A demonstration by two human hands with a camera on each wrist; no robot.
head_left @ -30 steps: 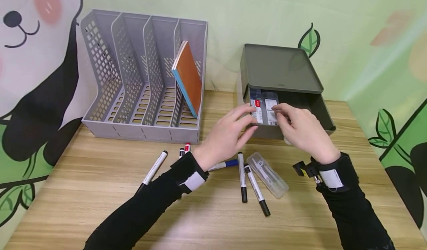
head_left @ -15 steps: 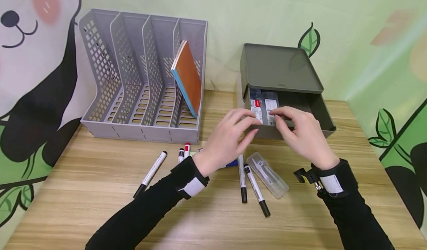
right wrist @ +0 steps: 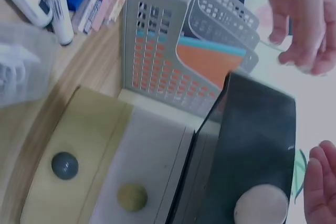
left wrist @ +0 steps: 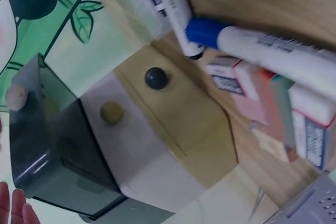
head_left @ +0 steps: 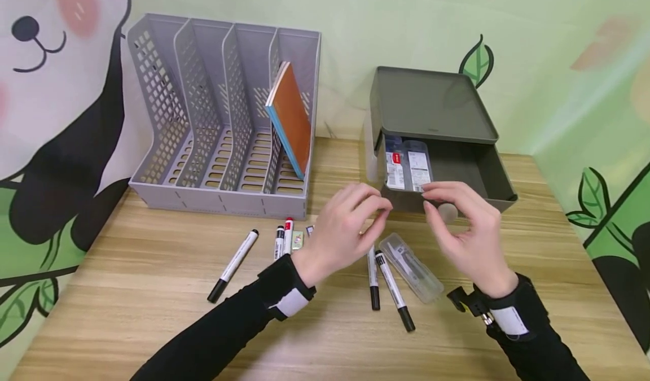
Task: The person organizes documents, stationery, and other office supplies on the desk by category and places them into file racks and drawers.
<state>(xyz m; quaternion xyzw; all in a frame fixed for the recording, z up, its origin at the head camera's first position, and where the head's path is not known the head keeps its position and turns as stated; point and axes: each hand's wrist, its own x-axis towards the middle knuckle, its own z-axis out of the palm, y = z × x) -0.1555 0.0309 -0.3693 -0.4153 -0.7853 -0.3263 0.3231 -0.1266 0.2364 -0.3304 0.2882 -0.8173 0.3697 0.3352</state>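
Observation:
Both hands hover just in front of the pulled-out top drawer (head_left: 472,169) of a dark grey drawer box (head_left: 434,104). My left hand (head_left: 345,228) holds nothing, its fingers loosely bent with the tips near the drawer's left front corner. To its right, my right hand (head_left: 469,237) is also free, thumb and fingers parted beside the round drawer knob (head_left: 448,213). Inside the drawer, on its left side, lie two clear plastic cases with labels, one with a white label (head_left: 418,169) and one with a red mark (head_left: 395,169).
A grey file rack (head_left: 218,197) stands at left, with an orange-and-blue book (head_left: 291,118) in its right slot. Markers (head_left: 232,265), a small eraser (head_left: 297,240) and a clear case (head_left: 411,268) lie on the table. Lower drawers (right wrist: 142,156) sit beneath the open one.
My right hand has drawn back from the cases toward me, out of the drawer. My left hand has come slightly down and away from it. The right-hand case shifted slightly.

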